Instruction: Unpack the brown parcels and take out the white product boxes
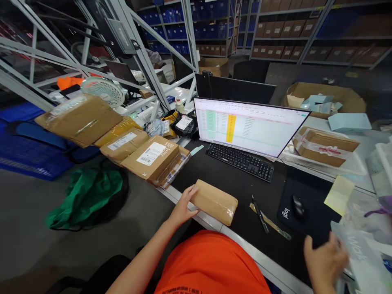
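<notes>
A small brown parcel (214, 201), with clear tape on its right end, lies at the desk's front edge. My left hand (184, 207) grips its left end, fingers on top and thumb along the near side. At the lower right, my right hand (325, 261) is blurred, with thumb and index finger apart and nothing visible between them. Its other fingers are partly hidden. Right beside it is a printed translucent plastic bag (364, 257); I cannot tell whether they touch. A black pen (259, 214) and a strip of tape (272, 223) lie between my hands.
Stacked cardboard boxes (150, 157) line the desk's left side. Behind the parcel stand a keyboard (240, 160) and a monitor (248, 126) showing a spreadsheet. A mouse (297, 206), yellow paper (339, 195) and a taped box (326, 146) are on the right.
</notes>
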`<state>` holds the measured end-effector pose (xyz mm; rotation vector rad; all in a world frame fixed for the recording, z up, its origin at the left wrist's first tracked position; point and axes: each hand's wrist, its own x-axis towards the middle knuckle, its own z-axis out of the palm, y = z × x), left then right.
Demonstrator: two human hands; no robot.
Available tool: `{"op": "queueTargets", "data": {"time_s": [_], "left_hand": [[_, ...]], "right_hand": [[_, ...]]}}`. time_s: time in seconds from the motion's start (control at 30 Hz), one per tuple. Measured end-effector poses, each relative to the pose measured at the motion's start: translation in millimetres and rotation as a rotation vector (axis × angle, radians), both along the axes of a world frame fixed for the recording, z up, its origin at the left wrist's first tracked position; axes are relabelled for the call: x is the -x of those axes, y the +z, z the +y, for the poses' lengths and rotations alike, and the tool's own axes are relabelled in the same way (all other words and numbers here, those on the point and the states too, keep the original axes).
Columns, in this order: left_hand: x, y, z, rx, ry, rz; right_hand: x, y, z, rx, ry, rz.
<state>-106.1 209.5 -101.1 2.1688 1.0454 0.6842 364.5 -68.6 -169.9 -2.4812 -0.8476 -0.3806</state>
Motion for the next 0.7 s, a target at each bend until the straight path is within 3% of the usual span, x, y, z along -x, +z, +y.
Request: {"op": "queueTargets", "data": {"time_s": [0.1,0.2,0.3,0.4,0.7], "left_hand": [[-9.2,-0.8,-12.2,-0.217,0.074,0.124],[-22.1,-5.4,-20.9,-0.414,0.039,0.132],[-34.8,-10.9,-30.6,-0.520,-0.047,0.118],[-44.0,-15.8,-39.8,-0.569,-0.030,0.104],[-56.4,-15.7,-33.1,-0.458,-0.018,0.085]], "right_hand": [[-25.4,-1.7,56.1,-0.033,0.139,-0.046],[-47.0,-13.4,87.0,0.041,0.154,-0.013],[-59.1,-27.6,94.2,0.108,0.137,-0.026],[-66.0,-37.6,93.4,0.125,0.164,-0.079],[-75.1,-46.1,96.1,0.069,0.256,-0.087]]}}
